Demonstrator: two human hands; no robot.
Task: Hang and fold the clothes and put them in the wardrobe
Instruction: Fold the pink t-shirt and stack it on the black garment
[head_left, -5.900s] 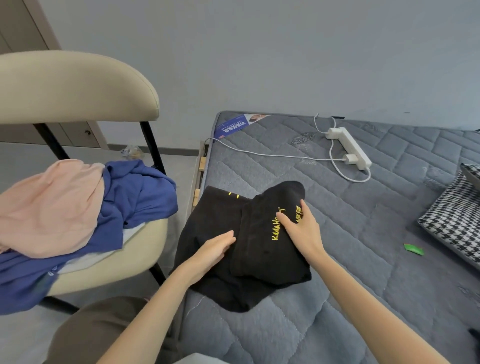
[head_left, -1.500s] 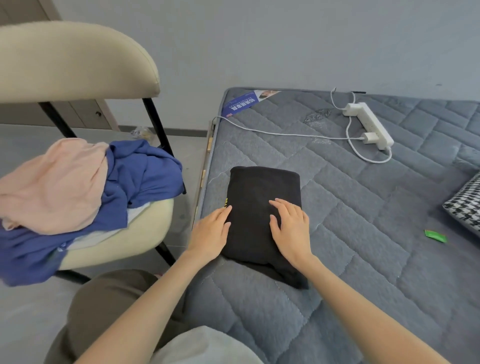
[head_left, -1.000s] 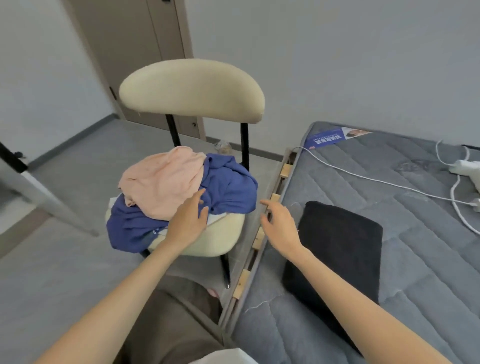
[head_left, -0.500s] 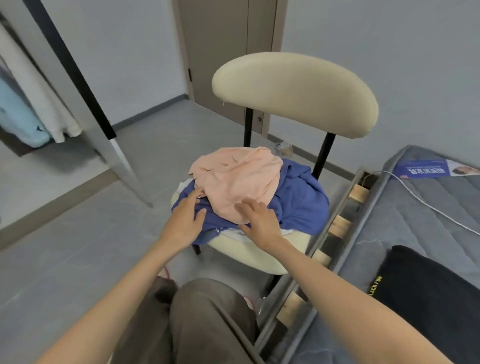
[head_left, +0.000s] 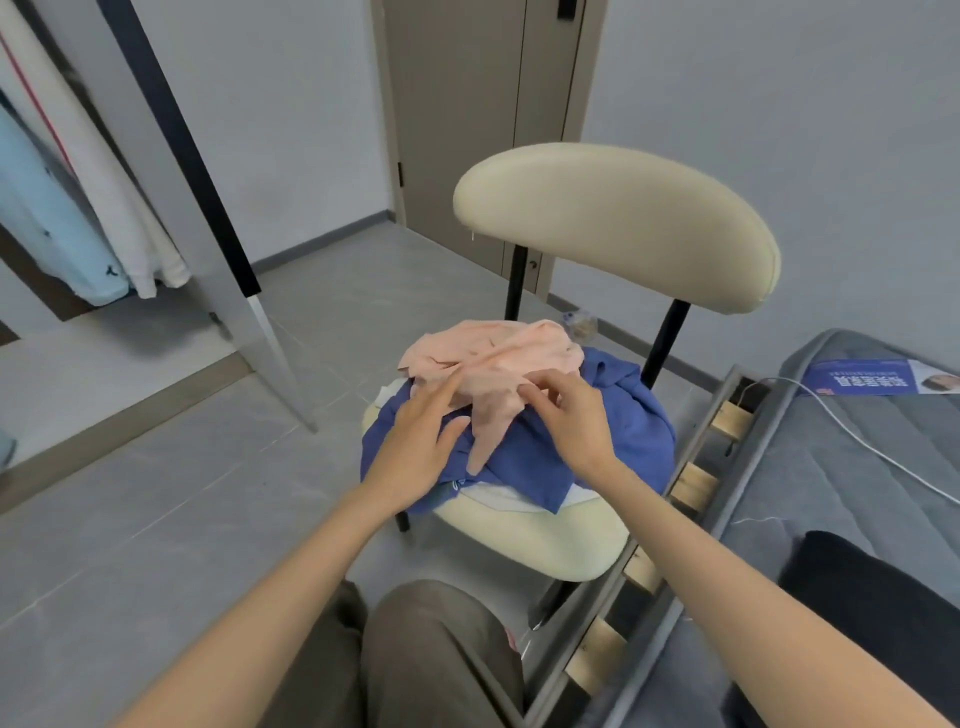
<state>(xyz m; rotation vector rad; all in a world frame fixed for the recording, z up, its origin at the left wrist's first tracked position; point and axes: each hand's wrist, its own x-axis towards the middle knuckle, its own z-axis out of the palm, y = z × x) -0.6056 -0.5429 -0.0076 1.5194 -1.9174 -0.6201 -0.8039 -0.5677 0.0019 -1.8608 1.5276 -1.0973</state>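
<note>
A crumpled pink garment (head_left: 498, 353) lies on top of a blue garment (head_left: 623, 436) on the seat of a cream chair (head_left: 613, 223). A white piece (head_left: 498, 500) shows under the blue one. My left hand (head_left: 421, 441) rests with straight fingers on the near left side of the pile, touching the pink cloth. My right hand (head_left: 571, 415) has curled fingers that pinch the pink garment's near edge. A strip of pink cloth hangs down between my hands. The folded black garment (head_left: 883, 603) lies on the grey mattress (head_left: 841, 467) at the lower right.
Left of the chair stands an open wardrobe (head_left: 171, 156) with a light blue and a white garment (head_left: 78, 234) hanging inside. A brown door (head_left: 478, 104) is behind the chair. A white cable (head_left: 883, 457) and a blue leaflet (head_left: 878, 376) lie on the mattress. My knees are below.
My view turned from the bed to the chair. Both hands left the folded black garment and reached the pile; the pink garment is now bunched up between them.
</note>
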